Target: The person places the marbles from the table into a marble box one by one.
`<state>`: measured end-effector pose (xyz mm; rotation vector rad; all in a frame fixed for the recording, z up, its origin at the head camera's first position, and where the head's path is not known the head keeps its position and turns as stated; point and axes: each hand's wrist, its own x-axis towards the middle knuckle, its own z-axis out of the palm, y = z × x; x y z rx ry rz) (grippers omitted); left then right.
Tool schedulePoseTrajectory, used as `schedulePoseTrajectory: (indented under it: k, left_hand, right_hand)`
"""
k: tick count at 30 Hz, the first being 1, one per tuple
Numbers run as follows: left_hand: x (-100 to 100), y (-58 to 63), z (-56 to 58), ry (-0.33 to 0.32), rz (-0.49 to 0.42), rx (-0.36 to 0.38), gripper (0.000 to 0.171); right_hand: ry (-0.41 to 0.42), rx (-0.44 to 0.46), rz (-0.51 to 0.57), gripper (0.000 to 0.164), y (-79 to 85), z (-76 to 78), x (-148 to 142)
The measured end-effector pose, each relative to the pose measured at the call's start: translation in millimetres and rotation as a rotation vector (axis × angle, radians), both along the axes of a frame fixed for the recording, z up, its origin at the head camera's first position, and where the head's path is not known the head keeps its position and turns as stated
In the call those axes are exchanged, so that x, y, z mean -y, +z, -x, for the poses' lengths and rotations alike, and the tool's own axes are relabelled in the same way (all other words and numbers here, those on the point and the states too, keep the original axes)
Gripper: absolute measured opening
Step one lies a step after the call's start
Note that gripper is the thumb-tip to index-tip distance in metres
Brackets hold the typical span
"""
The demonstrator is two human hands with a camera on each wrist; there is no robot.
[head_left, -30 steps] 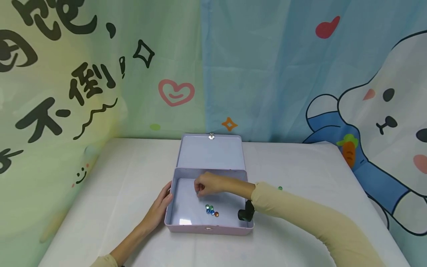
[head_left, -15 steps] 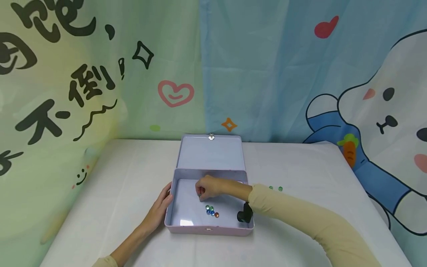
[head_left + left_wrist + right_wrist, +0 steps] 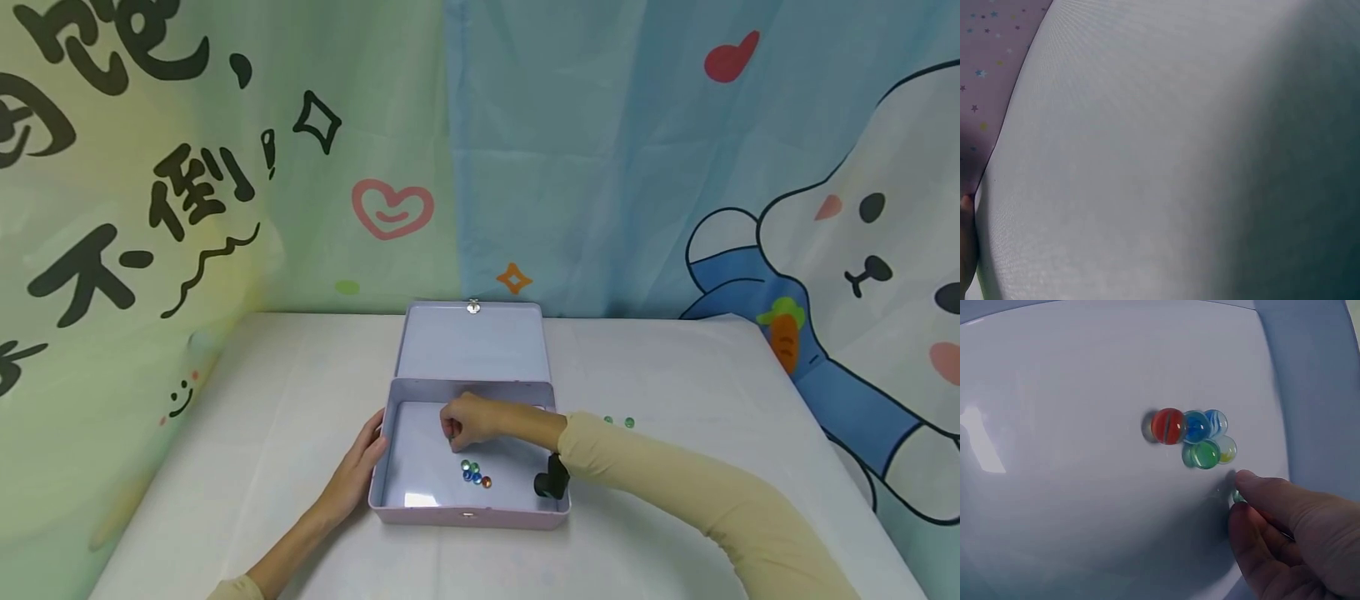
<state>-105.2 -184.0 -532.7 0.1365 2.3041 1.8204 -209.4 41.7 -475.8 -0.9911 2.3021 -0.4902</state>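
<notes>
A lilac tin box (image 3: 420, 515) stands on the table with its lid (image 3: 472, 342) raised at the back. Inside it, my right hand (image 3: 472, 419) pinches a green glass marble (image 3: 1238, 496) between thumb and fingertips, low over the floor of the box. Beside those fingertips several marbles sit clustered: a red-orange one (image 3: 1168, 426), a blue one (image 3: 1196, 427), a blue-and-white one (image 3: 1215, 424), a green one (image 3: 1204, 454) and a clear yellowish one (image 3: 1227, 450). Against the outside of the box's left wall rests my left hand (image 3: 352, 471), fingers extended; the left wrist view catches only its edge.
Two green marbles (image 3: 629, 422) lie on the white tablecloth (image 3: 660, 367) to the right of the box, just beyond my right sleeve. A black strap-like device (image 3: 552, 477) on my right wrist overlaps the box's right wall. A printed curtain (image 3: 555, 167) hangs behind the table.
My right hand has shifted slightly towards the near side inside the box, and the sleeve has dropped, uncovering a second green marble on the tablecloth. The left hand stays on the box.
</notes>
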Motion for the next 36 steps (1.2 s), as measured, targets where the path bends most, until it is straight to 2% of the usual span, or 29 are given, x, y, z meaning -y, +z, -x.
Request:
schedulePoseTrajectory:
  k: [5,10,16,20,23,28,34,36]
  left_hand:
    - [0,0.7,-0.3,0.005,0.005,0.016,0.051]
    - [0,0.3,-1.7,0.013,0.011,0.021,0.051]
    - [2,-1.6,-1.1,0.006,0.014,0.012,0.051]
    - [1,-1.3,-0.2,0.006,0.018,0.008,0.051]
    - [0,-1.0,1.0,-0.002,0.007,0.005,0.051]
    - [-1,0.4,1.9,-0.014,0.007,0.009,0.051]
    - [1,1.6,-0.4,0.009,0.015,0.017,0.051]
    - [0,1.2,-1.2,-0.006,0.007,0.008,0.051]
  right_hand:
    - [0.0,-0.008,-0.019,0.014,10.5,-0.8,-7]
    - [-0.004,0.0,0.023,0.017,29.0,-3.0,-21]
    - [-0.034,0.049,0.162,0.023,52.9,-7.0,-42]
    - [-0.104,0.074,0.301,0.022,67.3,-13.8,-61]
    - [-0.167,0.052,0.374,0.02,76.2,-19.5,-80]
    - [-0.283,-0.052,0.421,0.02,70.3,-19.9,-120]
    - [-0.418,-0.073,0.364,0.02,37.2,-12.0,-166]
    - [-0.463,-0.077,0.36,0.019,26.3,-13.1,-182]
